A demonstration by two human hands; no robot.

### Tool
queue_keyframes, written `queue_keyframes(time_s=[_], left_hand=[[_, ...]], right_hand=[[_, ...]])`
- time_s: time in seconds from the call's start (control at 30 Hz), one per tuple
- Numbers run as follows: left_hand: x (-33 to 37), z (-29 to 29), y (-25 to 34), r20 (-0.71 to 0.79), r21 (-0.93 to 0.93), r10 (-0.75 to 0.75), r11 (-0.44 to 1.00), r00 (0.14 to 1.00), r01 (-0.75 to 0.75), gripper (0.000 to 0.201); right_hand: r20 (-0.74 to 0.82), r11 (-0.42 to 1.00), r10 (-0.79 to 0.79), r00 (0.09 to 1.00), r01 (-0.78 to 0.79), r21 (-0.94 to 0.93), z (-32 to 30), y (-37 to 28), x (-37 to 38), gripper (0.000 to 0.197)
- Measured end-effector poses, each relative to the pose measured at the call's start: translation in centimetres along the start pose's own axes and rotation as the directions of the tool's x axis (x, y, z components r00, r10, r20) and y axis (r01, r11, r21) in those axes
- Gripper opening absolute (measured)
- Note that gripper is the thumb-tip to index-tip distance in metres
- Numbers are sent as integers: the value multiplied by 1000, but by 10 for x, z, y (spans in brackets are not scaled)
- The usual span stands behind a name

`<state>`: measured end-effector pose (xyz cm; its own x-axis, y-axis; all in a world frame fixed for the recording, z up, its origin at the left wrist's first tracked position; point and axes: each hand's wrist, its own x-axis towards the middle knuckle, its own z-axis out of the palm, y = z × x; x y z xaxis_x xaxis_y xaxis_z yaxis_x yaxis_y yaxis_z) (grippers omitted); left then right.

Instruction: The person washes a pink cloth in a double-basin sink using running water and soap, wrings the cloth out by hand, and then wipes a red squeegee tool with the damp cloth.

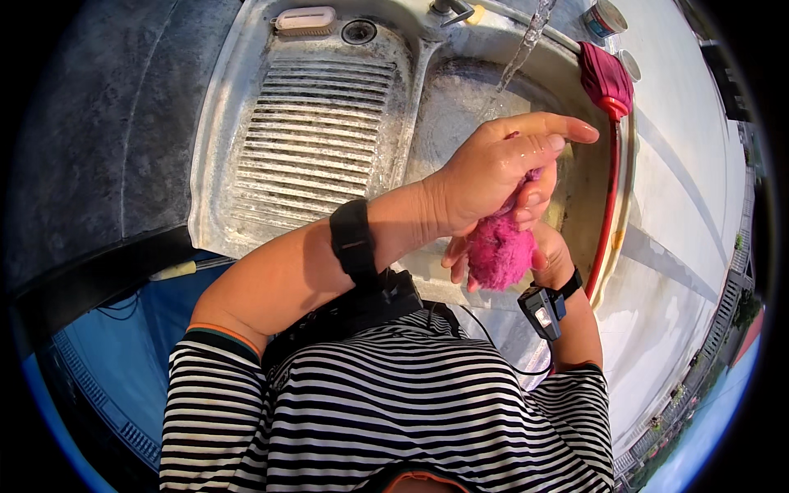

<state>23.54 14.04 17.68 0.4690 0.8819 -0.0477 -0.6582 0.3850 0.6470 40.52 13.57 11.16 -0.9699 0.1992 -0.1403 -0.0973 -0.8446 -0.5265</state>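
My left hand [509, 164] is wrapped round the upper part of a wet, fluffy pink cloth [503, 249], with its index finger stretched out to the right. Below and behind it, my right hand [552, 246] grips the lower part of the same cloth. Its thumb and a few fingertips show at the sides; the rest is hidden by the cloth and my left hand. The bunched cloth hangs over the near part of the right sink basin [460, 107]. A stream of water [526, 49] falls into that basin just beyond my left hand.
Left of the basin lies a ribbed drainboard [312, 131] with a scrub brush [304, 20] and a drain [358, 32] at its far end. A tap [454, 8] stands behind. On the right rim rests a red-handled mop [606, 78], near two small tubs [606, 16].
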Motion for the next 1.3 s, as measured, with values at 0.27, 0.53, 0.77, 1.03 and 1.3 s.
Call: queue_keyframes(time_s=[0.27, 0.53, 0.77, 1.03, 1.3], left_hand=[[-7, 33, 16, 220, 328, -128, 943, 967, 50, 31], [19, -4, -50, -197, 501, -2, 859, 980, 103, 27], [26, -59, -93, -494, 514, 116, 838, 861, 182, 26], [16, -98, -121, -723, 396, 132, 883, 678, 251, 27], [10, -106, -118, -827, 219, 89, 961, 555, 172, 28]], right_hand=[[121, 929, -175, 977, 123, 349, 70, 16, 19, 44], [-637, 959, -183, 749, -7, -284, 34, 32, 14, 20], [-548, 513, -689, 475, -215, -831, -31, 80, 41, 22], [-618, 393, -648, 445, -499, -772, -48, 104, 64, 21], [-690, 308, -600, 404, -680, -665, -50, 99, 72, 30]])
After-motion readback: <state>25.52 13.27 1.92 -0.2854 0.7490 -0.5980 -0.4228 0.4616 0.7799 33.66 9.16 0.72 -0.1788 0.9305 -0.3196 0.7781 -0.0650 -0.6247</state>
